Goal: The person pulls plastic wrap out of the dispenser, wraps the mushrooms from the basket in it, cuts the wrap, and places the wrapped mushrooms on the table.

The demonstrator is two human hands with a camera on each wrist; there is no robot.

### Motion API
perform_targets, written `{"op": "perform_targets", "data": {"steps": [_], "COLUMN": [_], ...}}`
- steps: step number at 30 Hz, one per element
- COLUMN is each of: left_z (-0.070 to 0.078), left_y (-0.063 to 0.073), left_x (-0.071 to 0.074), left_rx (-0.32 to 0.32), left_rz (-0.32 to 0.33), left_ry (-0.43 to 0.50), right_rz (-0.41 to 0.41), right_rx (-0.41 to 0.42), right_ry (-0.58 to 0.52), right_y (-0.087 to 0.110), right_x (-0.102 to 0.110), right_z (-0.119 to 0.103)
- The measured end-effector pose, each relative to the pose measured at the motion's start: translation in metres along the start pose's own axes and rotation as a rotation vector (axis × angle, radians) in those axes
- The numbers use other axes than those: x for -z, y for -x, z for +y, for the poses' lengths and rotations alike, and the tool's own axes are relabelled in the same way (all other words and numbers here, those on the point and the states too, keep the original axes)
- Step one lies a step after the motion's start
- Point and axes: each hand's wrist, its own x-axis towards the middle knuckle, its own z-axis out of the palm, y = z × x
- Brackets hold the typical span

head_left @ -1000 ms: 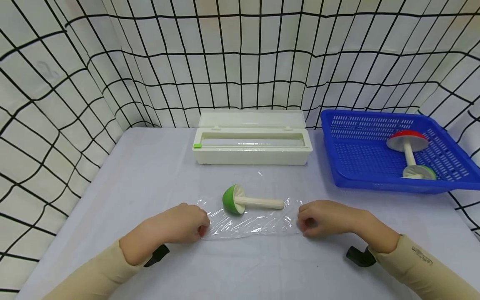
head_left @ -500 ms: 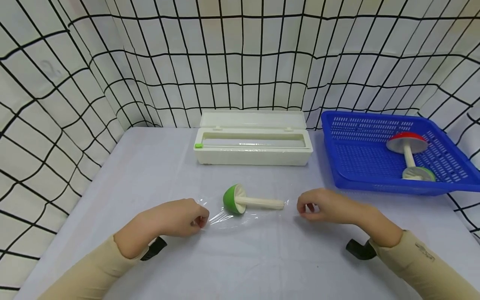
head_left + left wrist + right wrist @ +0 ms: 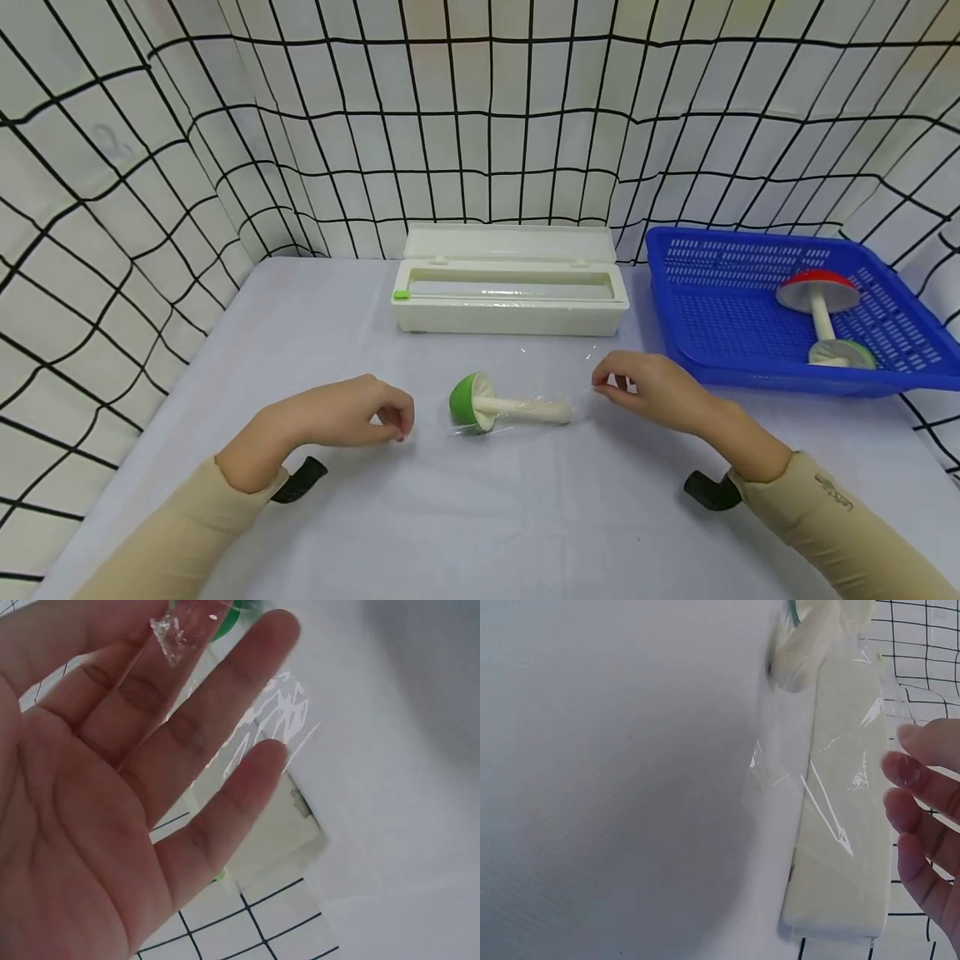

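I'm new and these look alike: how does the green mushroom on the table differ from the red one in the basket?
The green mushroom has a rounded cap, the red mushroom a wider, flatter one. The green mushroom lies on the table with clear film on it; the red mushroom is in the basket, no film visible. Both have pale stems.
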Motion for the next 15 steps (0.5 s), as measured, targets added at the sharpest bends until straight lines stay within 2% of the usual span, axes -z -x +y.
{"op": "perform_targets", "data": {"steps": [4, 7, 12, 15], "left_z": [-0.002, -0.003, -0.008, -0.01], "left_y": [-0.001, -0.002, -0.008, -0.015], "left_x": [0.008, 0.012, 0.015, 0.015], "left_rx": [-0.015, -0.026, -0.006, 0.021], "left_rz": [0.051, 0.088, 0.126, 0.181], "left_ry": [0.019, 0.035, 0.082, 0.091], "right_rz": [0.057, 0.065, 0.005, -0.032], "right_rx": [-0.027, -0.078, -0.183, -0.225], "right_ry": [0.045, 0.065, 0.065, 0.065], "right_y": [0.001, 0.0, -0.003, -0.006], "right_x": [-0.002, -0.001, 0.0, -0.002], "right_z": [0.002, 0.001, 0.0, 0.001]}}
